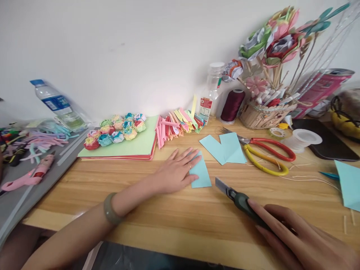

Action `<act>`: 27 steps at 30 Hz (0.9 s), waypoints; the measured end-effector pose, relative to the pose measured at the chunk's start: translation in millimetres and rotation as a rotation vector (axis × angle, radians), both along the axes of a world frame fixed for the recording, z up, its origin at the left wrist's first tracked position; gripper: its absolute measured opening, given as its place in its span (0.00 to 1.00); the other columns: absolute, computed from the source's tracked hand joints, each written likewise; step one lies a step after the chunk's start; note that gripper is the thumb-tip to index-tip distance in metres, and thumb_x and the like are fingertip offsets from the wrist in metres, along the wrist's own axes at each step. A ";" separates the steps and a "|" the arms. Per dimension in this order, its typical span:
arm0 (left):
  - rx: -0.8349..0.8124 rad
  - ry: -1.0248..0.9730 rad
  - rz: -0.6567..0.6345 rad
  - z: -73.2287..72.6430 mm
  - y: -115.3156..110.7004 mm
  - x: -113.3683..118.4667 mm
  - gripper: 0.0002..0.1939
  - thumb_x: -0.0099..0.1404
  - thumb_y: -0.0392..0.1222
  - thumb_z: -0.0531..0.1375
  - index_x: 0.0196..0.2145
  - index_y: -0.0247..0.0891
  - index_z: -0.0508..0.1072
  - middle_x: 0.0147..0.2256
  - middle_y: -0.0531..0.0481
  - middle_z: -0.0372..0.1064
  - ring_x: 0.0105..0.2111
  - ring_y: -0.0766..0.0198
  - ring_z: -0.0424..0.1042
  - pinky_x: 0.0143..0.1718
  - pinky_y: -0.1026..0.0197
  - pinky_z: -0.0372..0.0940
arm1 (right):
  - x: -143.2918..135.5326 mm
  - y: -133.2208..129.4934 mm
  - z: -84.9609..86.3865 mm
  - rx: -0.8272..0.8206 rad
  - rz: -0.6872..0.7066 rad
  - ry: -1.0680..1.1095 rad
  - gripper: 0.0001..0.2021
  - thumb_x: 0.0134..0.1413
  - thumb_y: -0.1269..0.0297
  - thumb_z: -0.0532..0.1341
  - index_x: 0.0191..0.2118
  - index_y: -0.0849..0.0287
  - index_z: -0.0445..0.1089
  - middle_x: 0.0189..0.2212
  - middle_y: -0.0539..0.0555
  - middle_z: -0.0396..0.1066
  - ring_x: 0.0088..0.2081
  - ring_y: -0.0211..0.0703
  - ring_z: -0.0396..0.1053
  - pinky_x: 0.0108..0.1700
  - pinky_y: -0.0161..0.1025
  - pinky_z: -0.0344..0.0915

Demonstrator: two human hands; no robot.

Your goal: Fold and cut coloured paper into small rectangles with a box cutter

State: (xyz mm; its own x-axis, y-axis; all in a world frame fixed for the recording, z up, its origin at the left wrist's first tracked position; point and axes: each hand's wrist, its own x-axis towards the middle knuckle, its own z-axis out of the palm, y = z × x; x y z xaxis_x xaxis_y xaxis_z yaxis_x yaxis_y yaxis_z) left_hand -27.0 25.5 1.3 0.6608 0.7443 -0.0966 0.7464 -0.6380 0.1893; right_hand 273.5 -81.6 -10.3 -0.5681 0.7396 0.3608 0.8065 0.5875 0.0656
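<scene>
My left hand (176, 171) lies flat with its fingers stretched over a light blue piece of paper (203, 174), pressing it against the wooden table. Its right part shows past my fingers; the rest is hidden. In my right hand (298, 232) is a dark green utility knife (246, 206). The blade is out and points up and left, just right of the paper and apart from it. Farther back lie light blue paper pieces (234, 148) with a V-shaped gap. Scissors (266, 153) with red and yellow handles rest beside them.
Crumpled paper flowers (118, 129) sit on green sheets (140, 144). Folded paper strips (176, 125), a clear bottle (210, 90), purple thread (233, 106) and a flower basket (267, 114) line the wall. A pink glue gun (30, 174) lies left; white spool (305, 138) and phone (323, 144) right.
</scene>
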 end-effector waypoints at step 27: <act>0.386 -0.352 0.114 -0.4 22.5 34.3 0.33 0.58 0.24 0.46 0.62 0.33 0.50 0.62 0.41 0.49 0.64 0.53 0.39 0.62 0.42 0.44 | 108.3 7.1 10.4 -0.017 -0.734 -0.112 0.14 0.61 0.63 0.50 0.44 0.62 0.68 0.41 0.59 0.74 0.43 0.49 0.71 0.35 0.41 0.65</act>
